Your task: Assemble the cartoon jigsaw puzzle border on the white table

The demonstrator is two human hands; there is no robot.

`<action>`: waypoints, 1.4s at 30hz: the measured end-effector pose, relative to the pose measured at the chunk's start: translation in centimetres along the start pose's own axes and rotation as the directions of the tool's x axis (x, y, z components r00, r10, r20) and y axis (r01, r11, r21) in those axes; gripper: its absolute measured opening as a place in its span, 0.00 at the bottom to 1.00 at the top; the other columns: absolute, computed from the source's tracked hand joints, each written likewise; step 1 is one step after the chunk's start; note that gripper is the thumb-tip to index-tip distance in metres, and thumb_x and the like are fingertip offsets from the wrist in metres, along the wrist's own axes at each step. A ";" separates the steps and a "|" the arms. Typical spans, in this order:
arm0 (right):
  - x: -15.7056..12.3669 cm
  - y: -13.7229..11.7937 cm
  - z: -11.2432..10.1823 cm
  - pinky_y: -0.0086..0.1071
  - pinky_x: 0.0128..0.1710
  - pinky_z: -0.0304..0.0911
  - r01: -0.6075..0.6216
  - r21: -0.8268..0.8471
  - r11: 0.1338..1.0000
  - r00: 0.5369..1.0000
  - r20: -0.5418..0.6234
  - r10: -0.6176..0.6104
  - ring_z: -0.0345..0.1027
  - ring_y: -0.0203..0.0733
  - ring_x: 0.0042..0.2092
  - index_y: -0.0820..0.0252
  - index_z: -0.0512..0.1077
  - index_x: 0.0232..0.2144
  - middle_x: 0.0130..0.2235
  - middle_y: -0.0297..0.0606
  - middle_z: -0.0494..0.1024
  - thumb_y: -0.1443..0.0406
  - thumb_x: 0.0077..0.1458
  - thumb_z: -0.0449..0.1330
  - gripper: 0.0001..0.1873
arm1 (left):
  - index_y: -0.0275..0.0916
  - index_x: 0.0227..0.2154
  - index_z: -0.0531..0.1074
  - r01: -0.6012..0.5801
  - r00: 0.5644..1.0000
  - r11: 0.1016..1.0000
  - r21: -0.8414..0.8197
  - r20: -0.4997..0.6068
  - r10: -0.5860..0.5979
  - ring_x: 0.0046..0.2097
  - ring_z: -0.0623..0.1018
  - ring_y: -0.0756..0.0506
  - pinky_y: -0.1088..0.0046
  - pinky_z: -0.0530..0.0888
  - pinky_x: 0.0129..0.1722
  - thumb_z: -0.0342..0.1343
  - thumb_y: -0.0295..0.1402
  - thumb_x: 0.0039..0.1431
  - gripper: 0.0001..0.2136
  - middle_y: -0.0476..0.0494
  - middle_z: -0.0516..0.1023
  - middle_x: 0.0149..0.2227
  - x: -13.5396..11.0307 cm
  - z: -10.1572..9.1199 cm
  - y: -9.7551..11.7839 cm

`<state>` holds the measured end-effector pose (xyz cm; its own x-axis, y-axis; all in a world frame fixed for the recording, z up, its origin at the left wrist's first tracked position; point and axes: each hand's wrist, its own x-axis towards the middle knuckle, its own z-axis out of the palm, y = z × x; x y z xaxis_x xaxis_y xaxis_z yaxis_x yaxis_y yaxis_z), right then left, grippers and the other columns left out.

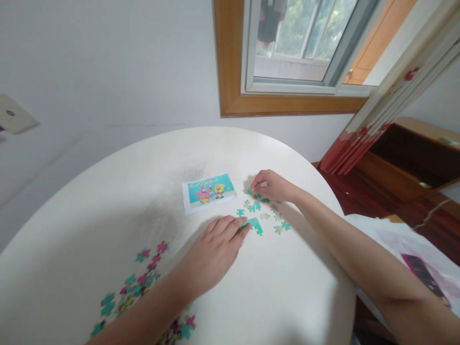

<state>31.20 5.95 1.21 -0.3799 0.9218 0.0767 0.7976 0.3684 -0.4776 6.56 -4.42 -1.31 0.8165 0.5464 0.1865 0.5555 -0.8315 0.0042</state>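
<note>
Seen from the head camera, looking down on a round white table [287, 297] pushed against a pale wall. The left hand [215, 251] lies palm down with its fingers stretched out nearly flat, gripping nothing; its fingertips rest on the near edge of a small block of joined teal puzzle pieces [255, 225]. The right hand [273, 186] is farther back, fingers curled down with the tips on the far edge of a scatter of loose teal pieces [266, 212]; the fingers hide whether a piece is pinched between them. Just left of this scatter lies a small cartoon picture card [209, 192], its details too small to make out. A pile of pink and teal pieces [140, 285] sits at the lower left, partly hidden by the left forearm and cut off by the frame's bottom edge.
</note>
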 end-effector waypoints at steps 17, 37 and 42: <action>0.4 -0.6 0.6 0.40 0.49 0.57 -0.043 -0.229 0.972 0.998 -0.053 0.031 0.65 0.50 0.50 0.51 0.82 0.40 0.45 0.42 0.77 0.61 0.59 0.62 0.10 | 0.39 0.62 0.64 0.005 1.000 1.000 -0.012 0.009 -0.005 0.59 0.67 0.39 0.58 0.64 0.59 0.48 0.23 0.66 0.22 0.43 0.69 0.62 -0.1 0.1 -0.1; -5.8 -1.1 -0.6 0.32 0.40 0.64 -0.049 0.141 0.989 0.992 -0.108 0.065 0.70 0.39 0.37 0.58 0.81 0.35 0.36 0.38 0.78 0.72 0.53 0.61 0.11 | 0.45 0.60 0.66 0.045 0.999 0.998 -0.040 -0.007 -0.045 0.58 0.68 0.39 0.56 0.67 0.57 0.50 0.25 0.65 0.22 0.41 0.70 0.60 0.0 -0.3 0.0; -5.9 0.3 0.9 0.38 0.47 0.61 0.082 0.001 0.997 0.989 -0.125 -0.082 0.67 0.44 0.43 0.55 0.81 0.41 0.38 0.41 0.76 0.69 0.55 0.63 0.12 | 0.44 0.60 0.67 0.030 0.999 1.000 -0.009 -0.027 -0.030 0.57 0.69 0.39 0.57 0.67 0.57 0.51 0.25 0.65 0.21 0.41 0.71 0.58 -0.1 -0.1 0.1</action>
<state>33.28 0.50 -0.17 -0.3823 0.8965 0.2240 0.7631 0.4430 -0.4705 6.53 -4.52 -1.21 0.7949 0.5682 0.2127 0.5780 -0.8158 0.0190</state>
